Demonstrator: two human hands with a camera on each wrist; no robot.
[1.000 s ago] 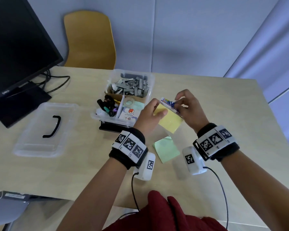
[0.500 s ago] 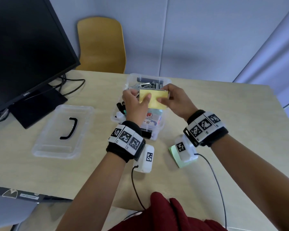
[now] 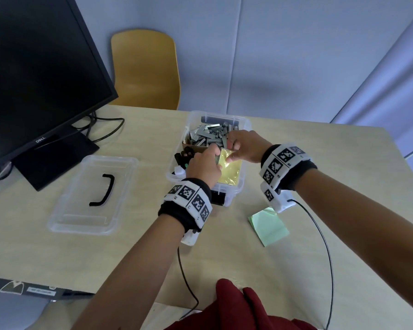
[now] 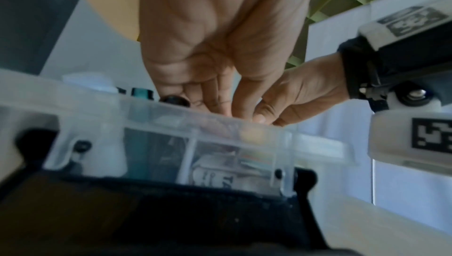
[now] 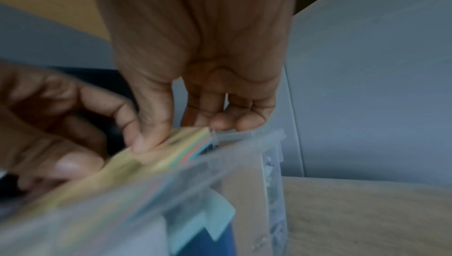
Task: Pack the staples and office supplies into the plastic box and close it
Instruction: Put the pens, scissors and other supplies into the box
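The monitor (image 3: 34,75) reads "DELL". Your left hand (image 3: 204,166) and right hand (image 3: 244,145) reach down into the plastic box (image 3: 239,186), both pinching the sticky note pad (image 3: 230,169) in its near right compartment, staples (image 3: 209,134) behind.

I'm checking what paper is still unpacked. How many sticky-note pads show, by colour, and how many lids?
Yellow pad: 1, in the box
Green pad: 1, on the table
Lid: 1, off the box
Total: 3
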